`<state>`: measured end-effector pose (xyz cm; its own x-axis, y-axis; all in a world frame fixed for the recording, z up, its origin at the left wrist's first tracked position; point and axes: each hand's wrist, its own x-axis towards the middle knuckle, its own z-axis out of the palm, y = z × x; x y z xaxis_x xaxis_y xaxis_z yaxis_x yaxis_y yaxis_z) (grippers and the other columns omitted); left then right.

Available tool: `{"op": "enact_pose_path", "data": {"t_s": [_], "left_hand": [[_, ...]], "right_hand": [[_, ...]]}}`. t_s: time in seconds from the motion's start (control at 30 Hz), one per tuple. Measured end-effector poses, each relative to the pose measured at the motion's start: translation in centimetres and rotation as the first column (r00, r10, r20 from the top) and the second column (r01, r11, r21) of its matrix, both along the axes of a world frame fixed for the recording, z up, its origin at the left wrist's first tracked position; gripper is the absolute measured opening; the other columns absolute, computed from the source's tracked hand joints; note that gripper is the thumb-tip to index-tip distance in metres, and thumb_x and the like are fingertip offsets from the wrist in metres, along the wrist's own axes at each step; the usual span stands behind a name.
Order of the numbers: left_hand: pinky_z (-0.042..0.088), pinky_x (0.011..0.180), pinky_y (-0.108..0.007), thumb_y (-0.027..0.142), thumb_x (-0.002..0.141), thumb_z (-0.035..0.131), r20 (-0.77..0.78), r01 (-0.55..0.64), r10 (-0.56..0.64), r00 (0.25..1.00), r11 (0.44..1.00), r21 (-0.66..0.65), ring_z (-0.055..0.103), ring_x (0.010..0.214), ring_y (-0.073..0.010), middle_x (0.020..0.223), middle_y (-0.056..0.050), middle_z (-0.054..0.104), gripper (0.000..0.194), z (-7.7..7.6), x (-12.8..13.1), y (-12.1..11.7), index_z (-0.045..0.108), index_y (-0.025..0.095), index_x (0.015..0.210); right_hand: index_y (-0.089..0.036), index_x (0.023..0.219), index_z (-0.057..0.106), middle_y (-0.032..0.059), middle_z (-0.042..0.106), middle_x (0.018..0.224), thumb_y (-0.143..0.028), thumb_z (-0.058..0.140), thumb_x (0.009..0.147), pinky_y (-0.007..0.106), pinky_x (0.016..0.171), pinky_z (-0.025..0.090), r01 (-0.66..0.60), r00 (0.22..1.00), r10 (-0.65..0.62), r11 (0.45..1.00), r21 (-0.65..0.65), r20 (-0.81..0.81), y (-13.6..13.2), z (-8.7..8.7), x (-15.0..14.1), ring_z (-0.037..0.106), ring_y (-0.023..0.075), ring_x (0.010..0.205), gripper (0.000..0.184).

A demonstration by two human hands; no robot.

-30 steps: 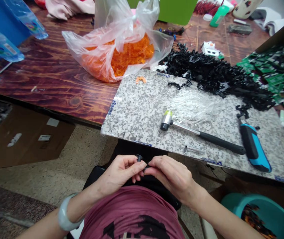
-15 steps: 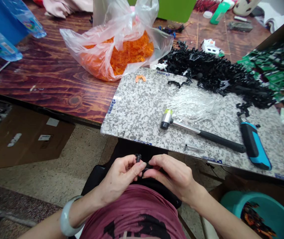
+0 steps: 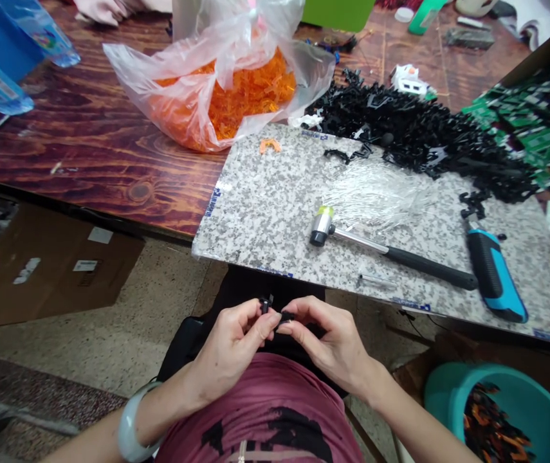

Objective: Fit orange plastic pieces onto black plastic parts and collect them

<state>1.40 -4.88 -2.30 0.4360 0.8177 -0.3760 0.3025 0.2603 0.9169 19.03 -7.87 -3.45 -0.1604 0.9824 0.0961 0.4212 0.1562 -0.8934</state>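
Gripping half-hidden black parts (image 3: 285,316): left hand (image 3: 231,347), right hand (image 3: 330,341).

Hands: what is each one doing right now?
Left hand: closed, pinching a small black plastic piece.
Right hand: closed, pinching a second black piece.

Dark varnished wooden workbench (image 3: 62,145), speckled terrazzo floor (image 3: 86,347), flattened cardboard box (image 3: 53,276) on the floor
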Motion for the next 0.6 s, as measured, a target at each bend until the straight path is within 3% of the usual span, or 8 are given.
{"op": "enact_pose_path", "data": {"t_s": [0.17,0.3,0.5,0.6], "left_hand": [[0.040,0.055,-0.020,0.027,0.093,0.044,-0.077,0.047,-0.036,0.996,0.988,0.144,0.050,0.058,-0.0105,0.067,0.002,0.056,0.027,-0.12,-0.21,-0.48,0.055,0.017,0.070],[0.040,0.058,-0.022,0.023,0.094,0.041,-0.126,0.106,-0.076,0.989,0.962,0.250,0.052,0.061,-0.0120,0.069,0.000,0.056,0.027,-0.20,-0.31,-0.72,0.057,0.017,0.073],[0.040,0.059,-0.022,0.020,0.094,0.041,-0.135,0.126,-0.089,0.987,0.948,0.293,0.051,0.061,-0.0120,0.067,0.001,0.053,0.027,-0.53,-0.59,-0.98,0.054,0.017,0.071],[0.039,0.057,-0.022,0.024,0.094,0.042,-0.112,0.088,-0.067,0.991,0.976,0.198,0.049,0.059,-0.0113,0.065,0.002,0.052,0.028,-0.78,-0.48,-0.83,0.053,0.017,0.068]], "right_hand": [[-0.018,0.086,0.053,0.0001,0.055,0.070,-0.021,0.053,0.088,0.021,0.055,0.044,-0.054,0.997,0.050,0.997,0.061,0.067,-0.10,0.39,-0.37,0.051,0.0108,0.059,0.004],[-0.018,0.085,0.049,-0.0010,0.050,0.070,-0.019,0.050,0.089,0.021,0.055,0.041,-0.086,0.996,0.085,0.996,0.027,0.036,-0.24,0.47,-0.60,0.047,0.0103,0.059,0.004],[-0.019,0.078,0.047,-0.0029,0.047,0.066,-0.024,0.050,0.089,0.021,0.053,0.037,-0.080,0.996,0.074,0.990,-0.113,-0.058,-0.28,0.42,-0.83,0.043,0.0094,0.057,0.012],[-0.018,0.077,0.050,-0.0043,0.045,0.062,-0.029,0.053,0.089,0.021,0.050,0.035,-0.060,0.991,0.026,0.964,-0.258,-0.133,-0.18,0.06,-0.77,0.041,0.0085,0.053,0.017]]}}
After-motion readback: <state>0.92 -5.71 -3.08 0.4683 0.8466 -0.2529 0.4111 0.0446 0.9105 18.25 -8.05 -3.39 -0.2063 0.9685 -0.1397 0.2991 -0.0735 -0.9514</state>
